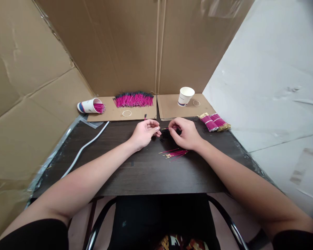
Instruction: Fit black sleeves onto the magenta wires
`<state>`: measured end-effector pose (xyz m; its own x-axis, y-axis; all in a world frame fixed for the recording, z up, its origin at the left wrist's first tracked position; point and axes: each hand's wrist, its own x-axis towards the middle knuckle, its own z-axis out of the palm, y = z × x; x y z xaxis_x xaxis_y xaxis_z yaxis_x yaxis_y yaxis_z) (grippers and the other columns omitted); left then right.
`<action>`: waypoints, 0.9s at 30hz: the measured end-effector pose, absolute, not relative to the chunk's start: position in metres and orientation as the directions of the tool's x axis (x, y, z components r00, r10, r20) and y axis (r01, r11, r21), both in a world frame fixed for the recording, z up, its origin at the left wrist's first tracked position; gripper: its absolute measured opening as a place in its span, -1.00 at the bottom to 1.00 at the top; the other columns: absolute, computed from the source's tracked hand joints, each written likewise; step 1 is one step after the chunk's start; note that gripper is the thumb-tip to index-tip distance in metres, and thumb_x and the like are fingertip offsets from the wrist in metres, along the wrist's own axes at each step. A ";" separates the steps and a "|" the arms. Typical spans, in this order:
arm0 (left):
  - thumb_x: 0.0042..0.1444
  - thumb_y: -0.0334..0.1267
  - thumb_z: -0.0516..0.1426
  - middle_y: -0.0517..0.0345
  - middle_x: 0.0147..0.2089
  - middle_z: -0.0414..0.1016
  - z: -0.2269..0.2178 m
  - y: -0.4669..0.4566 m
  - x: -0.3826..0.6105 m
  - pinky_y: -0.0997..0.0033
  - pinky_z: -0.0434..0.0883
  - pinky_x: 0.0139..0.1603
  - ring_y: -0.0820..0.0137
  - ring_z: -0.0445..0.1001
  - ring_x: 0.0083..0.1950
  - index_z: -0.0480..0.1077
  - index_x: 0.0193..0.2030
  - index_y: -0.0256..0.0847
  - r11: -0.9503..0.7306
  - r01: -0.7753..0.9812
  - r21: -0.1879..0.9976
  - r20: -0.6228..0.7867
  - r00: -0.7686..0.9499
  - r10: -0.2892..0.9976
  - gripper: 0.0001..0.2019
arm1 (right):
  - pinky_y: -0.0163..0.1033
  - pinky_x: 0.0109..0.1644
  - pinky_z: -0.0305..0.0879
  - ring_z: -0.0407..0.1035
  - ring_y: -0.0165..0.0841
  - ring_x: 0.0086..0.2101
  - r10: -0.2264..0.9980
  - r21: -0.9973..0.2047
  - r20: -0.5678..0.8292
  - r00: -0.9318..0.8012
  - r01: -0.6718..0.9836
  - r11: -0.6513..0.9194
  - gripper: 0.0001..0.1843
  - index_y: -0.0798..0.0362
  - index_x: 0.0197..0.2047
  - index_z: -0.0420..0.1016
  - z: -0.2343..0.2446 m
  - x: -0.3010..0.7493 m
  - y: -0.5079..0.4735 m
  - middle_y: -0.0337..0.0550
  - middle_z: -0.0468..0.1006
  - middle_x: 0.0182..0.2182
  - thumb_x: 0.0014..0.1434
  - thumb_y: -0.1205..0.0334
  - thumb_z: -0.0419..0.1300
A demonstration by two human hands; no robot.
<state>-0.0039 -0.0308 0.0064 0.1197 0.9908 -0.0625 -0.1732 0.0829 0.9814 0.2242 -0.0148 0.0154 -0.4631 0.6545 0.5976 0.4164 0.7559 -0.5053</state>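
Observation:
My left hand is closed in a pinch over the middle of the dark table; what its fingertips hold is too small to make out. A wire with a black end pokes up behind that hand, and I cannot tell whether it is held. Facing it, my right hand pinches a thin magenta wire whose gold tip points at the left fingertips. Small black sleeves lie scattered beneath and between the hands. Just nearer to me is a loose bunch of magenta wires with gold ends.
Black-tipped magenta wires lie in a row on cardboard, near a rubber band. A tipped paper cup holds more wires. An upright cup, another band and tied wire bundles are at right. A white cable crosses the left.

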 end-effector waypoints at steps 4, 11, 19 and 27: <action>0.29 -0.52 0.36 0.15 -0.29 0.60 0.007 -0.032 -0.002 0.38 0.64 -0.17 0.47 0.64 -0.34 0.45 -0.12 -0.33 0.071 -0.166 0.984 -0.052 0.118 0.992 -0.83 | -0.13 -0.22 0.34 0.43 -0.26 -0.34 0.650 -0.506 0.604 -0.462 0.408 0.760 -0.90 -0.04 -0.21 0.46 0.016 0.224 -0.015 -0.18 0.55 -0.35 0.35 0.36 0.24; 0.30 -0.51 0.35 0.15 -0.28 0.60 0.006 -0.032 -0.003 0.37 0.66 -0.15 0.46 0.65 -0.33 0.44 -0.11 -0.32 0.053 -0.163 0.985 -0.031 0.133 0.991 -0.82 | -0.12 -0.22 0.34 0.42 -0.26 -0.34 0.648 -0.503 0.601 -0.469 0.408 0.762 -0.90 -0.04 -0.21 0.45 0.016 0.224 -0.016 -0.18 0.55 -0.35 0.35 0.36 0.23; 0.26 -0.50 0.39 0.09 -0.22 0.64 0.003 -0.031 -0.004 0.34 0.67 -0.09 0.37 0.74 -0.22 0.44 -0.12 -0.33 -0.002 -0.147 0.989 0.023 0.145 0.989 -0.79 | -0.12 -0.21 0.34 0.41 -0.26 -0.34 0.636 -0.484 0.611 -0.471 0.413 0.772 -0.89 -0.03 -0.21 0.45 0.017 0.224 -0.016 -0.17 0.55 -0.35 0.35 0.37 0.22; 0.23 -0.43 0.45 0.08 -0.15 0.63 0.002 -0.032 -0.004 0.27 0.72 0.01 0.33 0.78 -0.17 0.44 -0.13 -0.32 -0.042 -0.169 0.985 0.063 0.122 0.990 -0.74 | -0.11 -0.17 0.35 0.42 -0.25 -0.32 0.622 -0.472 0.613 -0.487 0.406 0.783 -0.90 -0.04 -0.18 0.45 0.020 0.224 -0.018 -0.16 0.53 -0.32 0.36 0.36 0.21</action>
<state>-0.0037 -0.0323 0.0018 0.1223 0.9905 0.0633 -0.1687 -0.0421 0.9848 0.2243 -0.0178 0.0197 -0.4868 0.6219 0.6134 0.4057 0.7829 -0.4718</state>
